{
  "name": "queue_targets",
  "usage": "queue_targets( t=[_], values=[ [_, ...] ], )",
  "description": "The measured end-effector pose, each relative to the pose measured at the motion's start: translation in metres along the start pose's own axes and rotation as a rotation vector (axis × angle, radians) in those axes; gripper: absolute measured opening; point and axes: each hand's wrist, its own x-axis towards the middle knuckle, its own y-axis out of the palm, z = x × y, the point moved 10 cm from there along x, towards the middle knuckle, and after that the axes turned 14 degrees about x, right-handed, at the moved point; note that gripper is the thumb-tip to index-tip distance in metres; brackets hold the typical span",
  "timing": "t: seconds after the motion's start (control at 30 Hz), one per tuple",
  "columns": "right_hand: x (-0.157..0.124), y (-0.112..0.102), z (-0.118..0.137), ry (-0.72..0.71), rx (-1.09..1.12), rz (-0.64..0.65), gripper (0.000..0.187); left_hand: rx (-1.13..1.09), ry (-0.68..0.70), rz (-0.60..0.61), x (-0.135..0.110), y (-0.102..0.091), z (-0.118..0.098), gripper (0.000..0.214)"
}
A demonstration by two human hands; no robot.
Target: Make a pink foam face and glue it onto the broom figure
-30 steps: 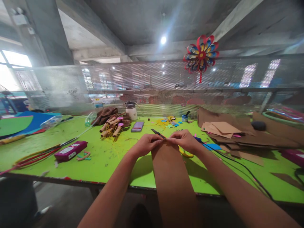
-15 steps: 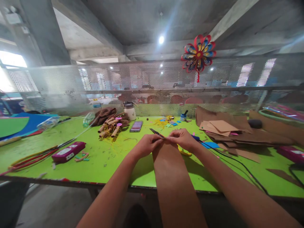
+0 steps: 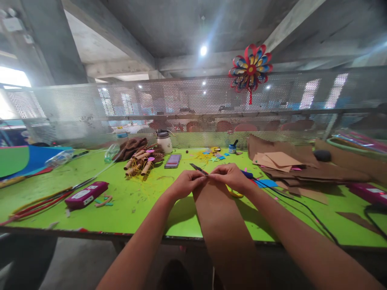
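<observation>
A long brown paper strip (image 3: 220, 225) runs from the green table (image 3: 133, 205) toward me and hangs over its near edge. My left hand (image 3: 184, 183) and my right hand (image 3: 231, 177) both pinch the strip's far end, fingers closed, thumbs nearly touching. A thin dark pointed tool (image 3: 198, 168) sticks out to the upper left between the hands; which hand holds it is unclear. Yellow-handled scissors (image 3: 236, 194) lie just under my right hand.
Rolled brown paper tubes (image 3: 140, 163) and a white jar (image 3: 165, 141) stand at the back. A magenta box (image 3: 84, 194) lies left. Stacked brown sheets (image 3: 290, 165) fill the right. A black cable (image 3: 302, 207) crosses the right side. A perforated metal screen (image 3: 193, 108) backs the table.
Both hands keep their pinch on the strip's end; the view has drifted slightly, and nothing on the table has moved.
</observation>
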Motion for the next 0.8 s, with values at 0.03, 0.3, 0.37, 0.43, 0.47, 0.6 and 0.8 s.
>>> queue_targets(
  t=[0.03, 0.3, 0.37, 0.43, 0.47, 0.6, 0.8],
  values=[
    [0.0, -0.001, 0.001, -0.008, -0.011, -0.008, 0.044, -0.002, 0.0, 0.004, 0.0, 0.0, -0.001, 0.027],
    [-0.001, -0.006, -0.002, 0.004, 0.003, -0.066, 0.041, 0.029, -0.001, 0.005, 0.001, 0.002, 0.001, 0.028],
    [-0.001, -0.006, -0.007, 0.03, 0.064, -0.077, 0.042, 0.028, 0.011, -0.001, 0.001, 0.002, 0.001, 0.028],
    [0.0, -0.005, -0.014, 0.074, 0.146, -0.084, 0.043, 0.019, 0.017, -0.008, 0.001, 0.002, 0.002, 0.028],
    [0.0, -0.005, -0.017, 0.094, 0.182, -0.086, 0.044, 0.01, 0.018, -0.01, 0.002, 0.002, 0.002, 0.029],
    [0.001, -0.004, -0.02, 0.133, 0.22, -0.053, 0.044, -0.017, 0.002, -0.013, 0.002, 0.002, 0.003, 0.028],
    [0.001, -0.001, -0.016, 0.147, 0.156, 0.047, 0.052, -0.058, -0.026, -0.007, 0.001, 0.0, 0.007, 0.029]
  ],
)
